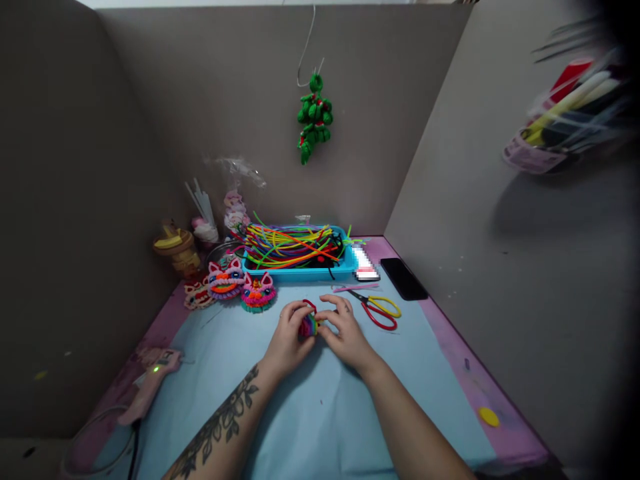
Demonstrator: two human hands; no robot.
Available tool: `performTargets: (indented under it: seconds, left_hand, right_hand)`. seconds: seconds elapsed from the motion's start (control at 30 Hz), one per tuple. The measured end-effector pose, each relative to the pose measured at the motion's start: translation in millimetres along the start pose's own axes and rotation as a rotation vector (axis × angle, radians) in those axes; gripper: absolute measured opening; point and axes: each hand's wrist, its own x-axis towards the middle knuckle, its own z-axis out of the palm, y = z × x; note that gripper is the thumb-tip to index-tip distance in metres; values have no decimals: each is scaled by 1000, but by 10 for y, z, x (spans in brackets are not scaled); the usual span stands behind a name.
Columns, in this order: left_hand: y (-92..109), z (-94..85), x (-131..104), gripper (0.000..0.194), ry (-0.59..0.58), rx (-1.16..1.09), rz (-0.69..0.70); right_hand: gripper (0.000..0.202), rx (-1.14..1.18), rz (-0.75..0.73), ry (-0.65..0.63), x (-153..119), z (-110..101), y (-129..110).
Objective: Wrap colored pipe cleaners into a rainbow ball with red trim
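Observation:
Near the middle of the blue-covered table (230, 380), my left hand (291, 333) is closed around a small rainbow-coloured craft piece (309, 325) with a dark red loop on top. My right hand (344, 332) pinches the right edge of the same piece between thumb and fingers, with its index finger raised over it. Fingers of both hands hide much of the piece. Scissors (370, 304) with one red and one yellow handle lie just right of my right hand. Behind them is a pink-purple strip (356, 287).
A blue tray (300, 273) of colourful pipe cleaners stands behind the hands. Colourful animal-face crafts (259, 291) sit left of it, a black phone (404, 279) right. A pink glue gun (153, 387) lies at left. A green craft (315, 119) hangs above. Wall holder (535, 155) at right.

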Motion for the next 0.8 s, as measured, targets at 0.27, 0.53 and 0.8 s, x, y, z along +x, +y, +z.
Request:
performTargets:
  seconds: [0.27,0.53,0.8]
  left_hand:
    - [-52,-10,2,58,-76,-18,58]
    - [-43,-27,52,52,-122,88,155]
    - [-27,-18,51,53,-115,27,74]
  right_hand:
    - [16,-3,-1,-131,22,-55,-23]
    - [14,145,99,-32,35,-78,-2]
    - [11,408,356,115,30,77,82]
